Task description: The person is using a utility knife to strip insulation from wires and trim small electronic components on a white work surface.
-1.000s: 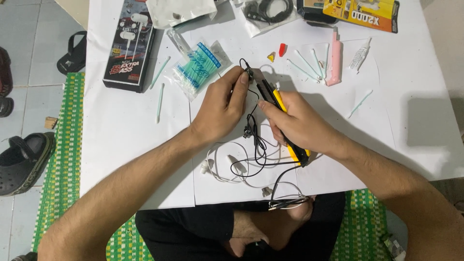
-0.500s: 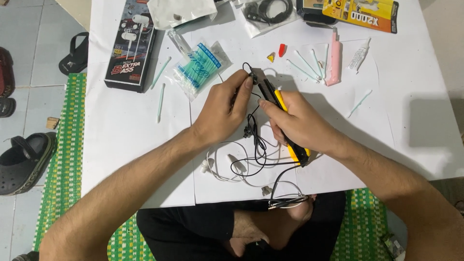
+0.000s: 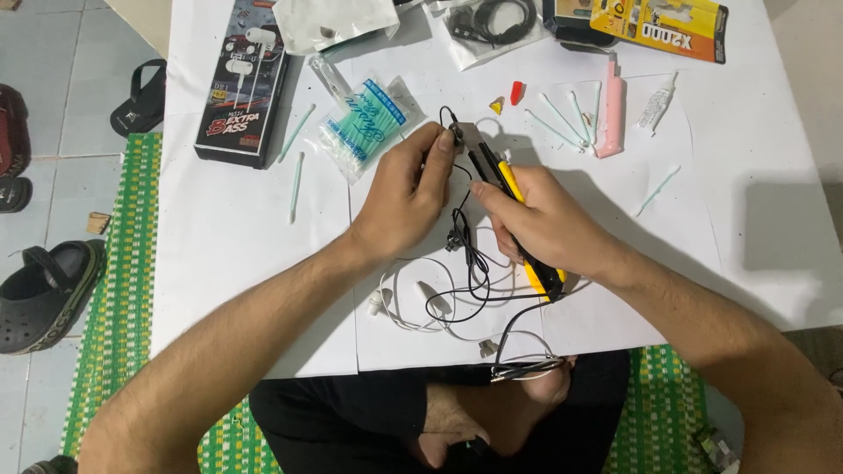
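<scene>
Yellow-black tool (image 3: 518, 224) at black wire (image 3: 463, 215)

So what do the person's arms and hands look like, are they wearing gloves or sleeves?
No gloves and no sleeves in view. The left hand and right hand are bare, and both forearms are bare right to the picture's edge. I can't see any rings, watch or bracelets on them.

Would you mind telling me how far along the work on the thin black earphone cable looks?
Done: supplies laid out on the white table. In hand: left hand pinches the thin black earphone cable at its top end; right hand points the yellow-and-black pen-shaped tool there. Left: white earphones lie untouched.
</scene>
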